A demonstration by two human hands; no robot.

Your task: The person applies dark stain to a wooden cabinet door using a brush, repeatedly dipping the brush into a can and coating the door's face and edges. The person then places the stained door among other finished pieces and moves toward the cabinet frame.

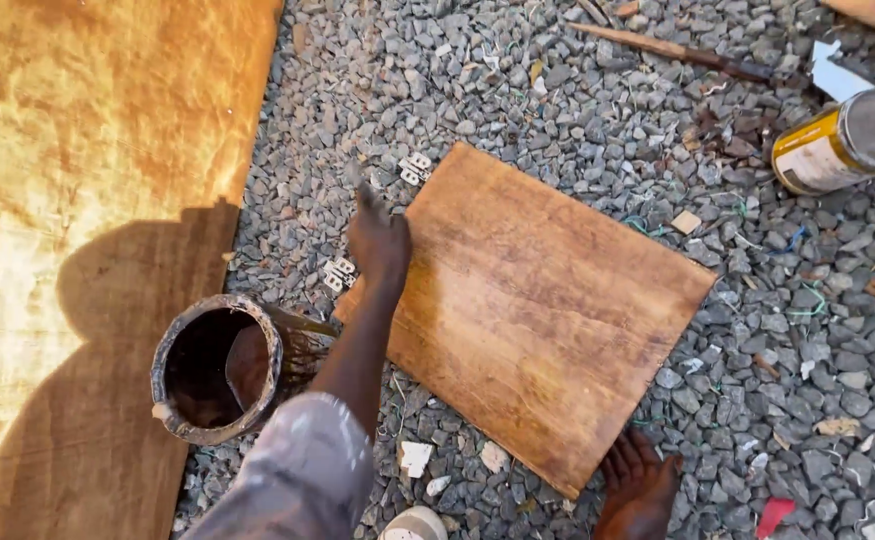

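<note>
Wooden panel [537,310]: square, stained brown, flat on the gravel [807,330], lying between your two hands.

Left hand [378,240]: at the panel's left edge, one of its fingers stretched out, the others curled, gripping nothing that shows.

Right hand [640,482]: at the panel's near corner, fingers spread and pressed against the edge.

Metal hinges [415,167]: one just beyond your left fingers, another [339,273] just beside your wrist.

Stain-caked can [219,368]: open, under your left forearm.

Large stained board [97,200]: left of it.

Yellow tin [845,140]: lying well apart to the right.
</note>
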